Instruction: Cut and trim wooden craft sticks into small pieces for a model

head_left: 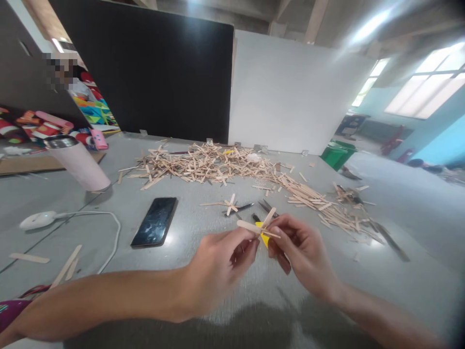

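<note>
My left hand [221,264] pinches a small crossed piece of wooden craft sticks [250,226] above the table, in front of me. From the other side my right hand [303,252] also grips it, thumb and fingers closed on a thin stick end. A yellow object with a dark tip [263,238] shows behind the piece, between the hands; I cannot tell whether it is held. Just beyond the hands lie a star of craft sticks [231,205], a dark pen-like tool [244,208] and a pointed metal tool [267,208], partly hidden by the fingers.
A heap of loose craft sticks [203,165] spreads across the table's back and right. On the left are a phone [154,222], a white cable [115,228] and a pink tumbler [80,165]. Black [152,68] and white panels [286,92] stand behind; a green bin [337,154] is at right.
</note>
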The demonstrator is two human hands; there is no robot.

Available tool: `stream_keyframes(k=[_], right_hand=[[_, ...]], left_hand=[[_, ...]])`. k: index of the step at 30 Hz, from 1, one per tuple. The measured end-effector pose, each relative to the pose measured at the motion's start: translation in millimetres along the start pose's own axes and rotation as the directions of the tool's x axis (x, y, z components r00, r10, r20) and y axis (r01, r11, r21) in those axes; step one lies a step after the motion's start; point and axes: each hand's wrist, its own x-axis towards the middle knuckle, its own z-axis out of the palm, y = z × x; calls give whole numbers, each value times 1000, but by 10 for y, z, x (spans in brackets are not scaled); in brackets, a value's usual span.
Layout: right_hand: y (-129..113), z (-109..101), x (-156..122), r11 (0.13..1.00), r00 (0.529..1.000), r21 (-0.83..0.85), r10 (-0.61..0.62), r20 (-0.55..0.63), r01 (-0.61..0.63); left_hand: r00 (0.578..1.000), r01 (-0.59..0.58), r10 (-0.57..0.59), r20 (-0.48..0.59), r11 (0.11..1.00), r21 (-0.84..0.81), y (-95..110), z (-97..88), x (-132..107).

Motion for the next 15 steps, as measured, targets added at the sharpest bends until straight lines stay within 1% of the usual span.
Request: stream_keyframes(k=[1, 3, 5, 6, 9, 12, 15], right_hand=[[21, 6, 11, 1000, 1000, -7, -3, -12, 3], [64, 21, 38, 1000, 1000, -22, -12, -28, 12], [102, 31, 69, 1000, 1000, -19, 2, -25, -2], [117, 31, 85, 1000, 1000, -7, 14, -16, -14], [142, 12, 120, 999, 999, 35, 37, 16, -38], [148, -9, 136, 994, 998, 86, 57, 33, -59], [161, -20, 147, 982, 992, 150, 107, 65, -115]], left_hand=[[1000, 24, -24, 2, 1000, -18, -5, 12, 0], [993, 117, -115, 19, 988, -100, -15, 35, 6], [975, 220, -207, 78, 947, -234, -27, 55, 20], [967, 252, -229, 110, 917, -308, -35, 64, 31], [948, 315, -245, 206, 823, -473, -56, 77, 72], [923, 379, -263, 281, 747, -547, -62, 71, 111], [919, 391, -255, 302, 691, -608, -60, 70, 124]])
